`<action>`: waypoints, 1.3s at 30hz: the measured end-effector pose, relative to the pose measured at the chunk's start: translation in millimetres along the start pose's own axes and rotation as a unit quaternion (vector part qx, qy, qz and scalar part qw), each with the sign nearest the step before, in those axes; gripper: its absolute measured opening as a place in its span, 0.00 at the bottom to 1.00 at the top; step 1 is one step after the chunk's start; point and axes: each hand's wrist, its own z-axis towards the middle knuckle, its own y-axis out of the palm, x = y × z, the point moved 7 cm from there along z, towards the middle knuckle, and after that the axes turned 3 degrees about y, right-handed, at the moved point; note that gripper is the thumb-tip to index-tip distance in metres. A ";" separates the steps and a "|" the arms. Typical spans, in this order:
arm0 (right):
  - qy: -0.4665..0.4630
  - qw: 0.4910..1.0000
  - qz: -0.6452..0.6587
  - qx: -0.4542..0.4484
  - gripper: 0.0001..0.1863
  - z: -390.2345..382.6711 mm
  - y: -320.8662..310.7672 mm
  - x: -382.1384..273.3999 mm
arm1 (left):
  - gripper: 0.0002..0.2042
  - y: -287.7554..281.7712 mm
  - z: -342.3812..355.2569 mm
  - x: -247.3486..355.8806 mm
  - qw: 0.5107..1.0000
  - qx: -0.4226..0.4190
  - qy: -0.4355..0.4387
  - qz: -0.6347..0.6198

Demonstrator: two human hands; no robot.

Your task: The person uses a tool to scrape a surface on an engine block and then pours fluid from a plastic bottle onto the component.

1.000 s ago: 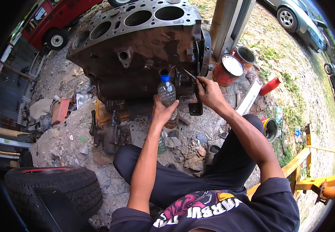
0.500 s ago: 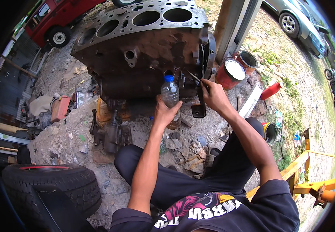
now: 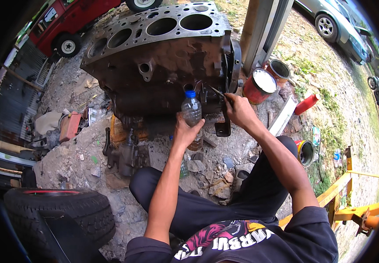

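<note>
Gripping a clear plastic bottle [image 3: 192, 115] with a blue cap upright around its lower half, the left hand [image 3: 186, 133] holds it just before the rusty engine block [image 3: 163, 65], while the right hand [image 3: 238, 109] pinches a thin tool [image 3: 218, 92], tip against the block's side, red paint cans [image 3: 259, 85] nearby.

Your left hand [image 3: 185, 131] around a clear, glossy plastic bottle [image 3: 192, 115] with blue cap, your right hand [image 3: 240, 110] on a thin metal tool [image 3: 218, 92], rusty, matt cast-metal engine block [image 3: 163, 65] at upper centre, rough stony ground [image 3: 80, 153], matt rubber tyre [image 3: 60, 210] lower left.
</note>
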 end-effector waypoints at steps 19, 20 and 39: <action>0.074 0.986 -0.124 -0.078 0.18 -18.2 13.0 3.6 | 0.38 12.5 5.7 9.0 1.000 -0.016 -0.007 0.010; 0.053 0.992 -0.093 -0.060 0.20 -6.9 6.7 5.0 | 0.37 12.4 5.7 10.1 1.000 -0.016 0.001 0.005; 0.065 0.981 -0.142 -0.117 0.16 -16.5 17.1 -11.3 | 0.31 13.2 10.8 10.7 1.000 0.003 0.015 0.022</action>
